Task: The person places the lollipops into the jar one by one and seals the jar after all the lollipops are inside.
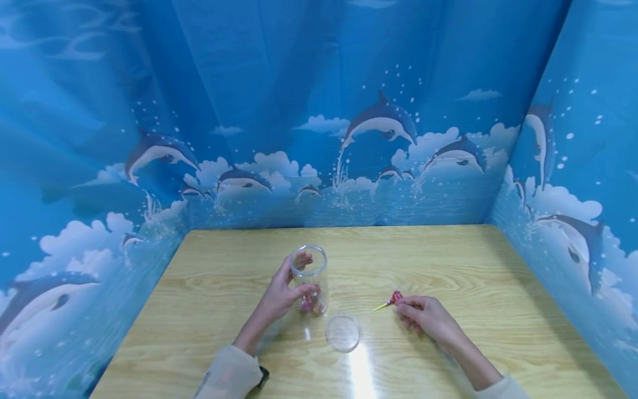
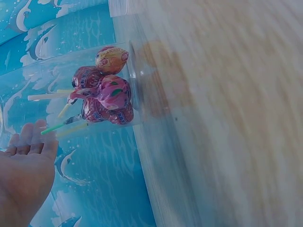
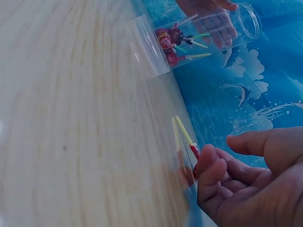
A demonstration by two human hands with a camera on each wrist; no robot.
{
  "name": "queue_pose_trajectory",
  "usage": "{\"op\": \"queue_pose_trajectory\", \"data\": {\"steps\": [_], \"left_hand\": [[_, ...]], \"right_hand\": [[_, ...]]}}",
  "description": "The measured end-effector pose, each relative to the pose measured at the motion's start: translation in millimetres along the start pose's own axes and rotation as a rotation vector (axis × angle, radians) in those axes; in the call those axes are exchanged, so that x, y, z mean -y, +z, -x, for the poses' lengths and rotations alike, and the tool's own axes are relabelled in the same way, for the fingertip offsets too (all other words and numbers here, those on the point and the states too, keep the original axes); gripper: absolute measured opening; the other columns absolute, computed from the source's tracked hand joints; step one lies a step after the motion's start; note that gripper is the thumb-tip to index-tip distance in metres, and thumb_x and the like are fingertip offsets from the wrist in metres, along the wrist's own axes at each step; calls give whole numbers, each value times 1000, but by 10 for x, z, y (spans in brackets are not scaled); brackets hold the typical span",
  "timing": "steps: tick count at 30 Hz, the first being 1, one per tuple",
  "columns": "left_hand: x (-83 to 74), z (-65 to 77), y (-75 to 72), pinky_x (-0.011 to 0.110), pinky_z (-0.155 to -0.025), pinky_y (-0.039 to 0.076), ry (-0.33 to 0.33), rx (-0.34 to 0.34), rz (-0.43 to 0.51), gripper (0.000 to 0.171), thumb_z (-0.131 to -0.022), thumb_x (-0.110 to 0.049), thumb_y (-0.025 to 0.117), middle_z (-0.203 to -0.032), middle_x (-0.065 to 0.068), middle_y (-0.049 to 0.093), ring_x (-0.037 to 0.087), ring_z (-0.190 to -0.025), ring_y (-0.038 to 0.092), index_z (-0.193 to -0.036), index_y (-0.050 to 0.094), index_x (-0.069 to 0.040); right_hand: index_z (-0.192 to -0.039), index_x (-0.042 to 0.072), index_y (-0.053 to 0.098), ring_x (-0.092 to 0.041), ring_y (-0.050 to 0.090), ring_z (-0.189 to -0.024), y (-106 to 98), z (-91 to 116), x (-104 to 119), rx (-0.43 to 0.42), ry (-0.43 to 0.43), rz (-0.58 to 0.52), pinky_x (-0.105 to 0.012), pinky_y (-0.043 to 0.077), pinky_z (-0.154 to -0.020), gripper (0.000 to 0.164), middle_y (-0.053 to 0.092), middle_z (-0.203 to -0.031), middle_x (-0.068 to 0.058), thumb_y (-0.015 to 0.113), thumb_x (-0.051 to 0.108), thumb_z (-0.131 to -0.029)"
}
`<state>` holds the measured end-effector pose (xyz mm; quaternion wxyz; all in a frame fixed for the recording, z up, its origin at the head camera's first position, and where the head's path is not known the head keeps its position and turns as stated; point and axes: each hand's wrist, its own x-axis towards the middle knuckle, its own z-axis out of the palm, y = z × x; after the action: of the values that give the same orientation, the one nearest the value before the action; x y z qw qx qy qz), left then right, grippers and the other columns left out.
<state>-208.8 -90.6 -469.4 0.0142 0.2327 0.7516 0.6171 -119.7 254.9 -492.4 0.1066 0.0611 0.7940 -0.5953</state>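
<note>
A clear, lidless jar (image 1: 321, 285) stands upright with several wrapped lollipops (image 2: 113, 92) at its bottom, sticks up. My left hand (image 1: 281, 293) holds its side, thumb across the front and fingers behind the wall. To the right, a red-wrapped lollipop (image 1: 396, 297) lies on the table, its yellow stick pointing left. My right hand (image 1: 431, 318) is right at its candy end, fingers bent and the thumb apart from them in the right wrist view. There the fingers hide most of the candy.
A round clear lid (image 1: 343, 333) lies on the wooden table (image 1: 199, 310), between the jar and the lollipop. A blue curtain (image 1: 279, 111) with dolphins borders the table's back and sides.
</note>
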Motion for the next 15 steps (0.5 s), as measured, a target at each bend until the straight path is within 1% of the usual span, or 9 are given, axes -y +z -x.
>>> {"op": "queue_pose_trajectory", "data": {"steps": [3, 8, 11, 15], "left_hand": [[4, 2, 1, 59, -122, 27, -2, 0, -1, 82, -84, 2, 81, -147, 25, 53, 36, -138, 50, -154, 38, -1], [5, 6, 1, 59, -121, 28, -8, -9, 4, 81, -83, 2, 82, -146, 23, 55, 36, -138, 50, -153, 41, -5], [5, 7, 3, 59, -121, 29, -5, -14, 0, 80, -83, 2, 82, -146, 21, 56, 36, -138, 50, -152, 42, -7], [2, 8, 4, 59, -121, 29, -5, -17, -10, 80, -83, 1, 82, -146, 18, 57, 36, -138, 50, -152, 43, -8]], "right_hand": [[-127, -13, 62, -19, 61, -75, 5, -23, -42, -4, 11, -1, -20, 49, -53, 35, 69, -91, -11, 63, 10, -101], [-127, -14, 61, -17, 59, -74, 2, -51, -55, 9, 19, 5, -18, 45, -49, 35, 67, -94, -10, 62, 10, -102], [-124, -14, 63, -16, 59, -71, 0, -63, -34, -1, 30, 10, -17, 42, -47, 32, 67, -94, -9, 62, 9, -102], [-121, -13, 65, -16, 59, -68, -8, -75, -6, -25, 36, 33, -17, 41, -46, 30, 67, -93, -10, 63, 10, -102]]}}
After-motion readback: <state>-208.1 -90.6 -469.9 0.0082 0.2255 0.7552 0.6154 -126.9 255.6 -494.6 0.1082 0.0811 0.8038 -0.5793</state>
